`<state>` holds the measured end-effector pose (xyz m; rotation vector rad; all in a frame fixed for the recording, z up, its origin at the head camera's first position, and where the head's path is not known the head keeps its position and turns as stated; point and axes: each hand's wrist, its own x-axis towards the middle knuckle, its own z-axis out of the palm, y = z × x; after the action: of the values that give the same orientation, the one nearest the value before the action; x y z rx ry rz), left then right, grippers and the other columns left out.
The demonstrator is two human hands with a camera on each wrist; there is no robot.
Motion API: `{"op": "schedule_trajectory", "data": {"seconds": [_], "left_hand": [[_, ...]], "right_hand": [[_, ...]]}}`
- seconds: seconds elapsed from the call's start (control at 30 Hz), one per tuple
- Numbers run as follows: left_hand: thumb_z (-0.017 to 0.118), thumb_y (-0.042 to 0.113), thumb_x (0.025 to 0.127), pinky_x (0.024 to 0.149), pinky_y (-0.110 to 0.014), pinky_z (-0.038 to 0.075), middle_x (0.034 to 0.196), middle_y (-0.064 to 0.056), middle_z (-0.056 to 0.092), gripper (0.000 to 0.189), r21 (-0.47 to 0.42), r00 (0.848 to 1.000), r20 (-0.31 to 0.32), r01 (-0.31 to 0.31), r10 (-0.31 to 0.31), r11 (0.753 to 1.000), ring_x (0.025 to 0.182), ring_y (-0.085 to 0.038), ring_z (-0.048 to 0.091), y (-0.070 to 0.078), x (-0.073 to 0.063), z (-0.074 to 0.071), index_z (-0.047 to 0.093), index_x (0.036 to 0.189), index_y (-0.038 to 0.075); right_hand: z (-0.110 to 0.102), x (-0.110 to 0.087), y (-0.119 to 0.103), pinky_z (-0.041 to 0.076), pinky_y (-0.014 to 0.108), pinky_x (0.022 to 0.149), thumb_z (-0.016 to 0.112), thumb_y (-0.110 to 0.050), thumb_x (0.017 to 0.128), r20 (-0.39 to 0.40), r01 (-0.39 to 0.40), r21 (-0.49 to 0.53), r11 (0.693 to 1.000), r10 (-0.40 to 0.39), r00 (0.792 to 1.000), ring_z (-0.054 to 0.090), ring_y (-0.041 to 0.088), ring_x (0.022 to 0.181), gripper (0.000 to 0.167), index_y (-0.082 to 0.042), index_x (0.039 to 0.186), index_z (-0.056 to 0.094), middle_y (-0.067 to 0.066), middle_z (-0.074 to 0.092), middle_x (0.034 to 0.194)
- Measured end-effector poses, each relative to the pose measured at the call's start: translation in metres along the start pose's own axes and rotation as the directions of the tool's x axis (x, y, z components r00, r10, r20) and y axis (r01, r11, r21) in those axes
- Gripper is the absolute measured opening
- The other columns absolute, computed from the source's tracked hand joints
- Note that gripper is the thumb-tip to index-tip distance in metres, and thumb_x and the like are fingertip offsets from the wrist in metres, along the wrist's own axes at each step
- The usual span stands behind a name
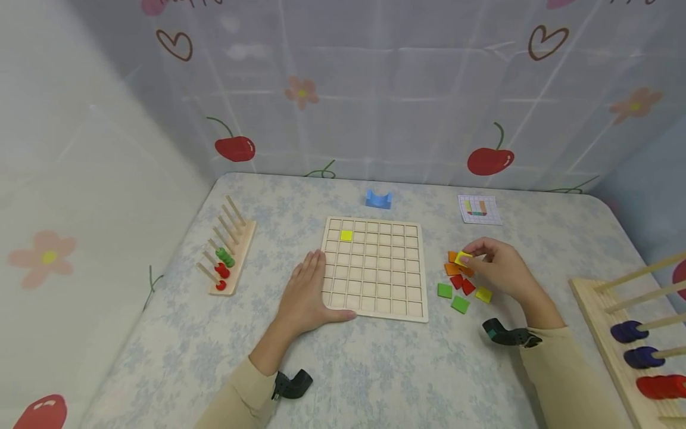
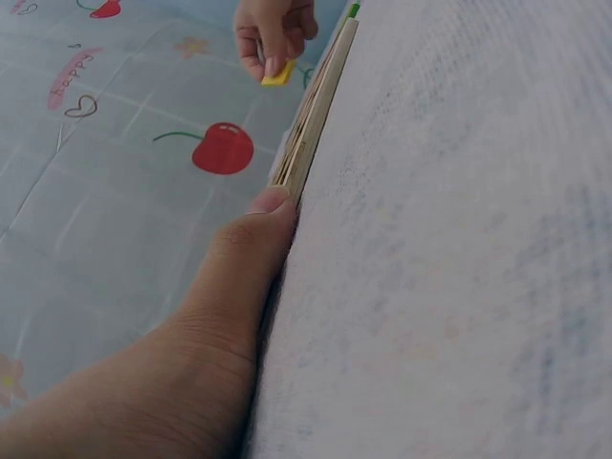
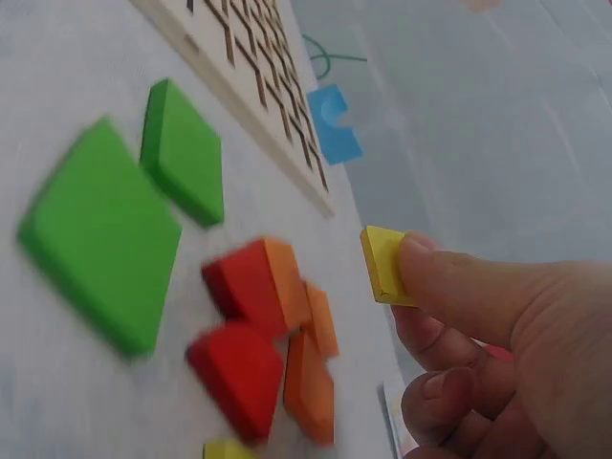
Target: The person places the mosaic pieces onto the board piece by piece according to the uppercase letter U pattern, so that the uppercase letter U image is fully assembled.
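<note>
Right hand pinches yellow square tile between thumb and fingers — raised over loose orange tiles, red tiles and green tiles, right of wooden grid board. Left hand lies spread, fingers straight at board's left edge, thumb at near edge. Inside grid, I see seated yellow tile near far left corner. Behind board — blue curved holder; pattern card farther right.

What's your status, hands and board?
Right hand pinching yellow tile; left hand touching grid board. One tile on board, also yellow. Nothing visibly blocking the way.
</note>
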<state>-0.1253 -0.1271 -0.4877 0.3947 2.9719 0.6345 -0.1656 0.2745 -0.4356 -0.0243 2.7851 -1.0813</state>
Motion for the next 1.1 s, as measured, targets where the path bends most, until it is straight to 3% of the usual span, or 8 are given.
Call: {"op": "schedule_trajectory", "data": {"seconds": [0.23,0.57,0.87,1.1], "left_hand": [[0.064,0.092,0.057,0.127,-0.045,0.010,0.168,-0.011,0.005,0.148,-0.001,1.000,-0.013,-0.008,0.008,1.000,0.157,-0.023,0.003,0.000,0.000,0.000,0.003,0.159,0.004],[0.065,0.090,0.058,0.127,-0.045,0.010,0.168,-0.012,0.005,0.147,-0.001,1.000,0.007,-0.012,0.012,1.000,0.157,-0.024,0.002,0.001,0.000,0.000,0.002,0.159,0.004],[0.068,0.087,0.059,0.127,-0.045,0.011,0.168,-0.011,0.005,0.145,-0.005,1.000,0.012,-0.019,0.019,1.000,0.157,-0.023,0.002,0.000,0.001,-0.001,0.005,0.159,0.004],[0.070,0.085,0.059,0.127,-0.046,0.011,0.168,-0.012,0.007,0.144,0.001,1.000,0.014,-0.028,0.028,1.000,0.157,-0.024,0.003,-0.002,0.001,-0.004,0.005,0.159,0.003]], "right_hand": [[0.029,0.025,-0.038,0.046,0.028,0.049,0.071,-0.029,0.093,0.037,0.088,0.079,0.993,-0.091,0.995,0.050,0.023,0.065,0.023,-0.012,0.108,0.065,0.012,0.066,0.110],[0.065,0.050,-0.088,0.045,0.032,0.068,0.069,-0.025,0.094,0.090,0.174,0.177,0.969,-0.192,0.977,0.051,0.023,0.078,0.017,-0.013,0.105,0.068,0.008,0.067,0.105],[0.099,0.066,-0.119,0.049,0.033,0.072,0.069,-0.025,0.095,0.152,0.185,0.223,0.957,-0.221,0.963,0.059,0.023,0.088,0.017,-0.013,0.106,0.067,0.007,0.065,0.102],[0.122,0.074,-0.137,0.051,0.034,0.075,0.069,-0.023,0.094,0.152,0.214,0.204,0.955,-0.247,0.957,0.062,0.022,0.093,0.015,-0.012,0.104,0.068,0.006,0.067,0.100]]}}
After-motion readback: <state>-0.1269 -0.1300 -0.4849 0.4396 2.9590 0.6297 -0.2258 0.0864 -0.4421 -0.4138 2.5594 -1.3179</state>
